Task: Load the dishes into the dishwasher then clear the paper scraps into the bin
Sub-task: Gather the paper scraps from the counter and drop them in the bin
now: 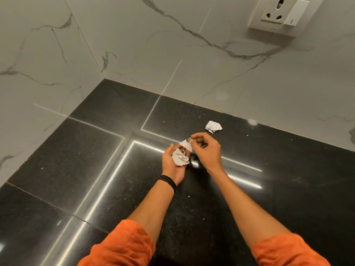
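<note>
My left hand (171, 166) is palm up over the black counter, cupping a small heap of crumpled white paper scraps (179, 159). Just right of it, my right hand (206, 150) pinches a white paper scrap (186, 144) between thumb and fingertips, holding it right above the cupped left palm. Another crumpled white paper piece (213, 126) lies on the counter behind my right hand, near the wall. No dishes, dishwasher or bin are in view.
The glossy black granite counter (96, 169) fills a corner between two white marble-tiled walls (172, 54). Tiny white paper crumbs dot the counter. A wall socket with a switch (278, 14) sits high at the right.
</note>
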